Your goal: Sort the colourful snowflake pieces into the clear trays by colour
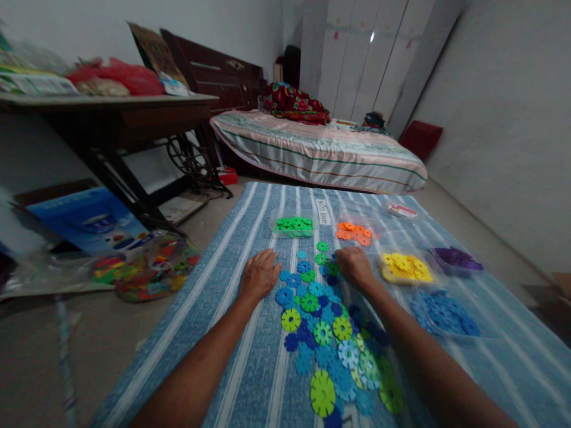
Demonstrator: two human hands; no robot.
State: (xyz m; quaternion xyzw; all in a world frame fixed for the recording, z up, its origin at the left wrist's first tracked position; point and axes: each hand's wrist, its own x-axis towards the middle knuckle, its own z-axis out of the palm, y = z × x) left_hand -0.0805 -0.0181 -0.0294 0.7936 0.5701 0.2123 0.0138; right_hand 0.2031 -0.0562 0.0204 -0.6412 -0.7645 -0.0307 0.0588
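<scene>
Notched plastic snowflake discs [323, 333] in blues and greens lie in a loose pile on a striped blue tablecloth [214, 333]. My left hand [260, 273] rests on the cloth at the pile's left edge, fingers lying low beside a light blue disc [284, 276]. On the far right side of the pile, my right hand [354, 264] is closed and turned down. Its fingertips are mostly hidden, with a bit of dark blue near them, so what it grips cannot be made out. A green disc [322, 246] lies just beyond the hands.
Clear tubs hold green discs [294, 226], orange discs [354, 233], yellow discs [405, 267], purple discs [455, 258] and blue discs [450, 312]. A small red-and-white box [402, 210] lies at the back right. Beyond are a bed [321, 148] and a treadle sewing table [134, 113].
</scene>
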